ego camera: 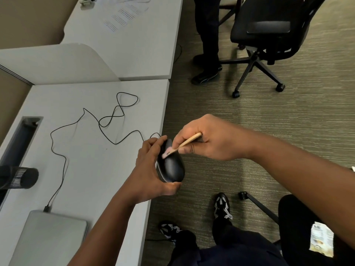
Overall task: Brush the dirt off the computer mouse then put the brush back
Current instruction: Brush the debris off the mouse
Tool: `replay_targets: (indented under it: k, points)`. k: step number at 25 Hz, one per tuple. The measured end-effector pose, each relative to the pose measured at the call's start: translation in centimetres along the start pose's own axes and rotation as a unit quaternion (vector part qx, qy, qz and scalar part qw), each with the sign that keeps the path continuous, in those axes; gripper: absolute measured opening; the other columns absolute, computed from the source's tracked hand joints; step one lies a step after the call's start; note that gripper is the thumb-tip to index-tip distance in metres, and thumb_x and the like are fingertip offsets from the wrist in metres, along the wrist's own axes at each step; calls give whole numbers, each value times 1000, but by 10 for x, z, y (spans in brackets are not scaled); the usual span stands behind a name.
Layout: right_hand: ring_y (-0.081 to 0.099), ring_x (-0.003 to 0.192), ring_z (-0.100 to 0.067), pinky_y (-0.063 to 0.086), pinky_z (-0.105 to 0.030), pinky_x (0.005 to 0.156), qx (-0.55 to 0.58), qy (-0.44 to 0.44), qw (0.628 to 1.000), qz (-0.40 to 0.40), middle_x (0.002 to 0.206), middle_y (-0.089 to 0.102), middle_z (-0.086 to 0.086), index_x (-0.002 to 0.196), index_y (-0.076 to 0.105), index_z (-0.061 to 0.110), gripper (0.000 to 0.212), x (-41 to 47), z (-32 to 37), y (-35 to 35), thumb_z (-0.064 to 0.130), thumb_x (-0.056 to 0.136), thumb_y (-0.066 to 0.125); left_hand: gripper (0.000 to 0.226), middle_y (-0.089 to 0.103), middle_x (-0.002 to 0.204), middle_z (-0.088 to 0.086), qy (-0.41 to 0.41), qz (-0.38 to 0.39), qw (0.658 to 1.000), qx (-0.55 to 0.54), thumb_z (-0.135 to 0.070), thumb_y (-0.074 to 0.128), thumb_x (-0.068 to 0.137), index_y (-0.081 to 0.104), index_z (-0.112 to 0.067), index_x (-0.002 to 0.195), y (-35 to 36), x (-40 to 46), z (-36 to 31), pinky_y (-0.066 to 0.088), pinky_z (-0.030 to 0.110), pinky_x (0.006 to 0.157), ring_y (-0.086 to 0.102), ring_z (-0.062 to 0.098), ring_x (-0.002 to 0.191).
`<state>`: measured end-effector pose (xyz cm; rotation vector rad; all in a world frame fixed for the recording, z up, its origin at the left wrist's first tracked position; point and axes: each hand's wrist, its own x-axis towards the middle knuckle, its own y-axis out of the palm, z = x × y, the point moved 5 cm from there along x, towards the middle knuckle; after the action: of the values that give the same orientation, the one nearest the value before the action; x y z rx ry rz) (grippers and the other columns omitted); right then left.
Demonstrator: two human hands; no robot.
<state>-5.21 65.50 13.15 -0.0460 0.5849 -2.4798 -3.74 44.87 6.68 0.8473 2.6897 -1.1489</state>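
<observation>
Mouse: you hold the computer mouse (171, 166) in your left hand (151, 169), lifted just past the edge of the worktop (96, 160), over the carpet.
Handling: it looks light, hard and smooth, likely slippery; take it by the sides, as your left grip does now.
Brush: your right hand (207, 139) pinches the wooden brush (184, 144), pink bristles touching the mouse's top.
Cable: the black cord (84, 127) loops across the worktop to the laptop (51, 233); it may tug.
Nearby: an office chair (269, 39) and a person's legs (207, 35) stand well apart.
</observation>
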Motion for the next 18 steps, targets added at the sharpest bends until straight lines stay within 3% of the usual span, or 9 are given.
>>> replay_targets:
  k: [2,6,11,13,15,18]
  points:
    - [68,94,1,50,-15,81,-22,-6,999,37,97,74,15,109,78,22,15,-3,5,3,18,95,74,123,24,142,-23,-1,-4,1000,8,-48,88,49,27,-40,155,0,0,-1,39,22,110,31,7,140]
    - [68,88,0,49,-15,76,-32,2,994,100,92,74,15,106,78,24,13,-11,6,6,19,95,74,123,24,140,-24,-19,-19,1000,-9,-52,86,48,27,-40,155,-2,0,2,31,-4,95,30,-7,134]
    - [66,77,-7,53,-25,70,-58,35,995,75,83,73,11,100,77,30,9,-16,-14,-3,24,96,73,118,28,142,-18,-27,-36,999,-19,-44,88,52,28,-41,154,-9,-3,4,30,-7,90,33,-12,129]
    - [62,70,-7,51,-31,65,-59,53,997,18,79,71,8,98,76,32,6,-17,-24,-11,29,96,72,119,27,142,-19,-31,-40,999,-19,-45,88,52,28,-41,155,-12,-4,5,30,-5,93,33,-11,131]
    - [60,68,-6,49,-33,63,-21,58,996,-59,78,71,8,96,75,32,4,-18,-30,-19,30,96,72,122,23,142,-25,-37,-46,998,-12,-47,88,52,24,-43,156,-13,-8,5,35,6,101,31,-9,133]
    - [67,75,-27,55,-44,68,125,54,979,-151,84,76,-6,98,76,22,11,-17,-32,-22,31,93,73,126,20,143,-29,-49,-69,996,1,-50,89,53,18,-44,157,-16,-11,4,42,28,112,31,4,138]
